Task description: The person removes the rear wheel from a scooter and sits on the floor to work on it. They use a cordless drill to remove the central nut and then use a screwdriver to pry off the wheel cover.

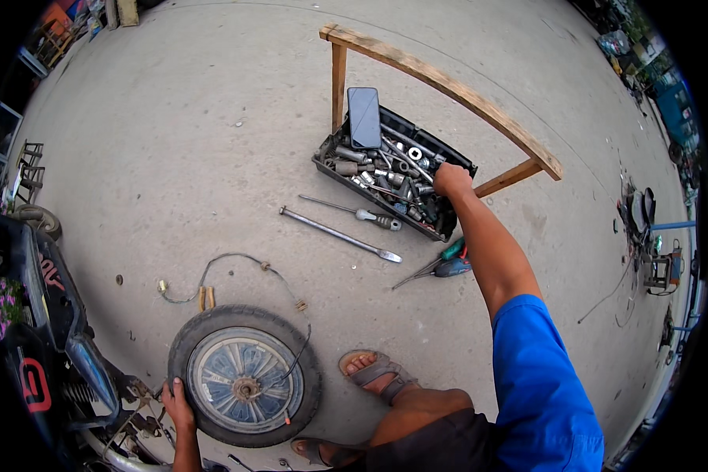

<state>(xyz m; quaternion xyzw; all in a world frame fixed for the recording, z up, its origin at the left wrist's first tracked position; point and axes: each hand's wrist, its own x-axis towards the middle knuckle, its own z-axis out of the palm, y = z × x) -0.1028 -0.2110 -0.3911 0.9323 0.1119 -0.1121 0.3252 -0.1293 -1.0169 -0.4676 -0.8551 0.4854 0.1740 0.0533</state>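
A wheel with a black tyre and a dusty spoked metal hub (pixel 246 379) lies flat on the ground near my feet. My left hand (pixel 179 406) grips the left edge of its tyre. My right hand (pixel 453 180) reaches into the right end of a black toolbox (pixel 385 206); its fingers are curled, and what they hold, if anything, is hidden. Sockets, bars and other metal tools (pixel 397 169) crowd the box in a loose heap. A dark-screened phone (pixel 363 118) rests on top at the box's left end.
In front of the box lie a screwdriver (pixel 362 214), a steel tyre lever (pixel 338 234) and pliers (pixel 453 268). A wooden frame (pixel 440 75) stands behind it. Wiring (pixel 228 256) curves beside the wheel. A motorbike (pixel 63 338) stands at the left.
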